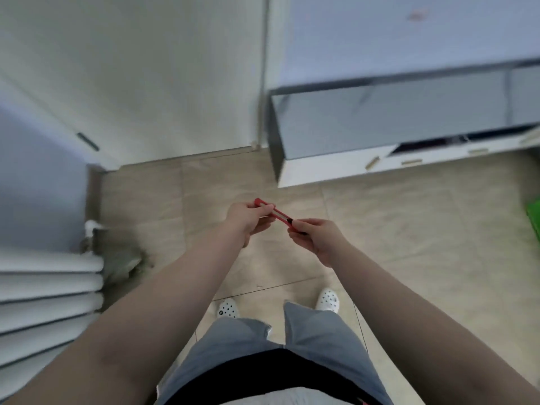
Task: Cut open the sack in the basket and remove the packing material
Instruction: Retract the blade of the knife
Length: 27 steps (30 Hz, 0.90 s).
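Head view, standing position, frame somewhat motion-blurred. You hold a red utility knife out in front of you at waist height, above the beige tiled floor. Your left hand has its fingers curled round the far end of the knife body; your right hand pinches the near end, thumb on top, next to a small dark part of the tool. The knife slants from upper left to lower right between the two hands. Whether the blade is out, you cannot tell from this view.

The sack and the basket are not visible here. A green object is cut off by the right edge; its identity is unclear.

A grey-fronted cabinet stands ahead to the right, a white radiator to the left. Your white clogs are on the tiles below.
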### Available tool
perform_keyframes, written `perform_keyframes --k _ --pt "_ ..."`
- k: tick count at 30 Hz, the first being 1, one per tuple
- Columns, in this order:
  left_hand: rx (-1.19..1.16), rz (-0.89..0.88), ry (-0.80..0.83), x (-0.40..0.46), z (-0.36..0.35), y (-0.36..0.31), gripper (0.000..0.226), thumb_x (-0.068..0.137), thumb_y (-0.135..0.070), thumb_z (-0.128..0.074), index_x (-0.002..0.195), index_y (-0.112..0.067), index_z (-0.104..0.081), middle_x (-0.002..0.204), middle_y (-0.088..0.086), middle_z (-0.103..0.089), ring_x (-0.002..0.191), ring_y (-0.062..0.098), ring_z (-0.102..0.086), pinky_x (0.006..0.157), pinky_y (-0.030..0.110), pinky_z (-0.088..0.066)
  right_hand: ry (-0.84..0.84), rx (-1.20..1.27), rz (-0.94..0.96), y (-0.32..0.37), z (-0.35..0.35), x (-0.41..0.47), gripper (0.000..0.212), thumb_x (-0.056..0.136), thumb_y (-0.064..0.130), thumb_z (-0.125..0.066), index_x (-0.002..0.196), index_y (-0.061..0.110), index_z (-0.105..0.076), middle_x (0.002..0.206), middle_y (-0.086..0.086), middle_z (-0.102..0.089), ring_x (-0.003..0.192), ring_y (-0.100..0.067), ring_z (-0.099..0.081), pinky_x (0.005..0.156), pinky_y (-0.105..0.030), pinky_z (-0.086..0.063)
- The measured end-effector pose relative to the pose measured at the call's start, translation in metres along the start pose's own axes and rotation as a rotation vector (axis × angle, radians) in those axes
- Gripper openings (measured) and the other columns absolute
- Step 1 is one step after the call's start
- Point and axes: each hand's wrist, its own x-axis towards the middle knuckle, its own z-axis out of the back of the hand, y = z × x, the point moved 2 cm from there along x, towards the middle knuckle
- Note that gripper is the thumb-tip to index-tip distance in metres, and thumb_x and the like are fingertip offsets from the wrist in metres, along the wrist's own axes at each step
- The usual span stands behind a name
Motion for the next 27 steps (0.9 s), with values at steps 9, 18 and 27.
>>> perform_keyframes --k 9,18,27 --pt "0.268 0.056 0.225 0.022 -0.276 0.054 0.009 0.089 -0.012 -0.067 0.096 -0.009 -0.073 0.09 0.007 -0.073 0.074 0.01 -0.07 0.065 0.018 -0.057 -0.243 0.314 0.034 0.023 0.271 -0.017 0.008 0.088 -0.004 -0.063 0.094 -0.007 -0.066 0.079 -0.018 -0.068 0.059 -0.013 -0.069 0.061 -0.018 -0.059" --pt "0.563 -0.019 0.301 0.033 -0.482 0.057 0.005 0.088 -0.011 -0.068 0.087 -0.008 -0.071 0.077 0.006 -0.069 0.063 0.011 -0.065 0.067 0.02 -0.057 -0.392 0.423 0.043 0.064 0.451 -0.015 0.003 0.086 -0.002 -0.066 0.086 0.0 -0.07 0.079 -0.016 -0.069 0.063 -0.015 -0.067 0.062 -0.017 -0.058" --pt "0.691 -0.038 0.364 0.105 -0.627 0.002 0.007 0.087 -0.013 -0.07 0.086 -0.006 -0.07 0.076 0.006 -0.07 0.061 0.011 -0.065 0.068 0.022 -0.057 -0.467 0.508 0.046 0.156 0.557 0.054 0.006 0.086 -0.004 -0.066 0.091 -0.004 -0.069 0.078 -0.016 -0.069 0.057 -0.012 -0.068 0.058 -0.017 -0.057"
